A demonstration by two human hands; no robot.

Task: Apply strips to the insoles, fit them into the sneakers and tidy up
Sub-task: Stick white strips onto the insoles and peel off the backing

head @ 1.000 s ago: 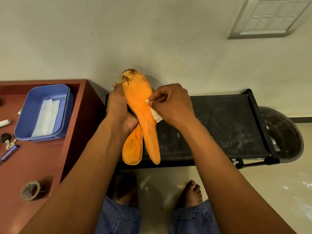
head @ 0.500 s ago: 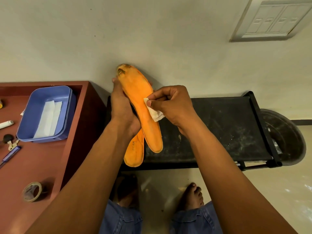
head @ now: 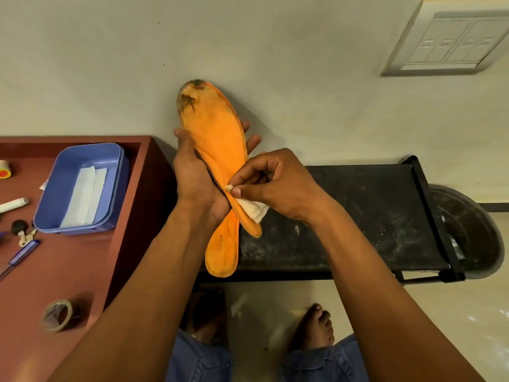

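My left hand (head: 197,179) grips two orange insoles at their middle, held up in front of the wall. The upper insole (head: 212,133) faces me, with a dark worn patch at its toe. The second insole (head: 221,250) sticks out below it, heel down. My right hand (head: 275,183) pinches a small white strip (head: 254,209) against the upper insole's lower right edge. No sneakers are in view.
A blue tray (head: 114,188) with white strips (head: 84,195) stands on the red-brown table (head: 68,271) at left, with a tape roll (head: 56,315), keys (head: 23,234) and a white tube (head: 13,204). A black rack (head: 358,216) runs behind my hands. My bare foot (head: 318,326) is on the floor.
My right hand slid with the white strip down the upper insole toward its heel. My left hand tilted the insoles so the toe points further up.
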